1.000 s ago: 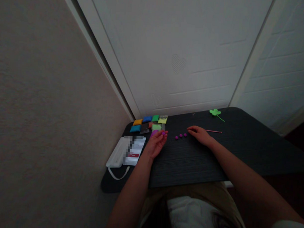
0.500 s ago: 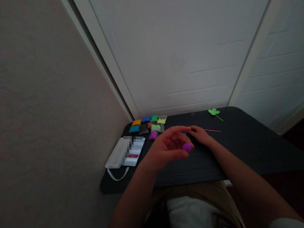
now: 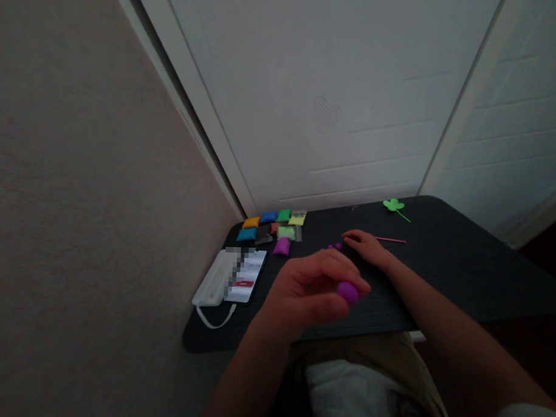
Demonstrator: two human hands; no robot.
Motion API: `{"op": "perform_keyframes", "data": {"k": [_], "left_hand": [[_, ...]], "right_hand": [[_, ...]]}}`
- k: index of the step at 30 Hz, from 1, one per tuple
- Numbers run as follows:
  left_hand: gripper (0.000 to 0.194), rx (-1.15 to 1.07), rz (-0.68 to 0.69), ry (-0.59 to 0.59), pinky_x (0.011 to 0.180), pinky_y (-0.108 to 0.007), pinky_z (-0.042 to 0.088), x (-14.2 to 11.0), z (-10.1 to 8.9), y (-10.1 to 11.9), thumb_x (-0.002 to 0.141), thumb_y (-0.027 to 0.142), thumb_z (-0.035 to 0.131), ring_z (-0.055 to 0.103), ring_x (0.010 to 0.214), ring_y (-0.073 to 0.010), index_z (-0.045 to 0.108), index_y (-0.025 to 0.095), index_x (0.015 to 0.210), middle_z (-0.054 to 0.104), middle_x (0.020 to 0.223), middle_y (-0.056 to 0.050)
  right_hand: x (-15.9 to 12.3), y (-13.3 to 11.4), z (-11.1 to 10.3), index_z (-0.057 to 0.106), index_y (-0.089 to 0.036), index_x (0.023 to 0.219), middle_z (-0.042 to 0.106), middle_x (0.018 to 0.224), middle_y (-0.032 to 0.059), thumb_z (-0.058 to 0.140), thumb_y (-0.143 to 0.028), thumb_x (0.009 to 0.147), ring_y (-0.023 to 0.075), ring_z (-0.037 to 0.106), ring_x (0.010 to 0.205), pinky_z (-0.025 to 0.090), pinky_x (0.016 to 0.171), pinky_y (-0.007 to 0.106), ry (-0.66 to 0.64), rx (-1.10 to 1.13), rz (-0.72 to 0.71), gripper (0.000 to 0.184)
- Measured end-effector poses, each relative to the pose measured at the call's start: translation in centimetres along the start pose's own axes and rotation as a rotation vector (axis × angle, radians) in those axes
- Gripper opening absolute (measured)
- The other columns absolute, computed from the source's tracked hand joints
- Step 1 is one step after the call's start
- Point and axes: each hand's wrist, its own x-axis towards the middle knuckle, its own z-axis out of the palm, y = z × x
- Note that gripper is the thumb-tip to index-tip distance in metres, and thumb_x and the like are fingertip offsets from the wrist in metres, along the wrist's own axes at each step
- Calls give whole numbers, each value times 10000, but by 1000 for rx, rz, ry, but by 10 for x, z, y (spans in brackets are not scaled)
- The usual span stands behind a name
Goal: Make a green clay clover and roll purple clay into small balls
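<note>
My left hand [image 3: 309,288] is raised over the near part of the table, with a round purple ball of modelling clay [image 3: 347,293] pinched between thumb and fingers. My right hand [image 3: 364,245] rests on the dark tabletop farther back, its fingers apart and curving gently down; nothing shows in them. Just left of its fingertips lie several small purple clay pieces [image 3: 338,246], partly hidden behind my left hand. A thin pink stick-like tool [image 3: 393,240] lies on the table to the right of my right hand.
Several colored clay packets, among them a purple packet [image 3: 282,246] and a blue packet [image 3: 268,217], sit at the table's back left. Nearer are a phone [image 3: 250,283] and a white case-like object with a cable [image 3: 211,279]. A green clover-shaped piece [image 3: 393,205] lies at the back right.
My left hand has come nearer and lower with the purple ball, its fingers folded closer around it. The small purple pieces on the table now show more. My right hand stays in place.
</note>
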Motion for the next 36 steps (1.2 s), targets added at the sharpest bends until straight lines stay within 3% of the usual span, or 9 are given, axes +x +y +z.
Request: {"op": "perform_keyframes", "data": {"k": [5,9,12,15,20,25,31,34,36], "left_hand": [[161,-416,-313,132,558,-246,397,-8,-3,-23,697,162,538,530,612,-115,623,141,832,584,720,-46],[174,-862,-447,435,531,-170,392,-14,-16,-59,668,157,514,506,654,-75,593,116,817,565,802,-55],[159,-979,-465,598,427,-124,354,-15,-27,-79,745,208,486,479,556,-42,587,99,802,561,714,-46],[247,-920,-413,682,448,-97,392,-15,-34,-86,770,108,449,538,609,-34,548,134,995,602,841,-57],[484,-776,-335,613,853,-229,440,-15,-32,-84,671,-30,393,522,1039,-132,494,171,1098,549,1113,-69],[318,-624,-399,497,899,-310,408,-14,-25,-89,764,229,407,477,1100,-173,536,223,1054,570,1084,-44],[405,-295,-169,598,1036,-358,234,-24,-19,-91,708,381,505,115,1308,-185,495,368,1112,384,1304,69],[470,-236,-73,629,1049,-361,209,-26,-8,-95,671,405,551,29,1317,-212,488,360,1135,306,1352,76],[514,-235,-75,627,1038,-379,220,-22,-4,-96,654,423,576,82,1311,-238,464,372,1154,301,1356,70]], "right_hand": [[-1,-15,-5,572,-205,988,607,989,43,441,-344,795,165,553,918,411,850,334,131,35,-33,271],[-10,-50,-10,526,-194,1027,568,1038,62,369,-371,832,165,518,976,396,871,323,328,137,-119,306],[-25,-83,-7,550,-207,975,575,991,47,384,-353,834,161,521,952,399,860,318,371,261,-227,262],[-42,-111,-3,549,-218,979,563,1012,47,363,-325,846,165,509,978,398,874,332,371,347,-297,252],[-64,-138,2,544,-248,987,541,1076,44,308,-290,859,182,486,1038,373,916,384,389,319,-430,272],[-74,-146,25,446,-275,1187,377,1313,39,400,-382,796,247,309,1224,169,1032,488,126,-92,-657,409],[-96,-156,46,236,-289,1318,98,1436,45,400,-528,751,284,157,1290,36,1040,509,-95,-232,-804,637],[-97,-159,44,189,-325,1326,35,1443,5,298,-596,758,287,135,1295,48,1041,500,-39,-127,-860,639],[-93,-156,42,186,-325,1326,22,1441,-10,203,-619,767,303,97,1299,41,1036,516,83,-38,-782,632]]}}
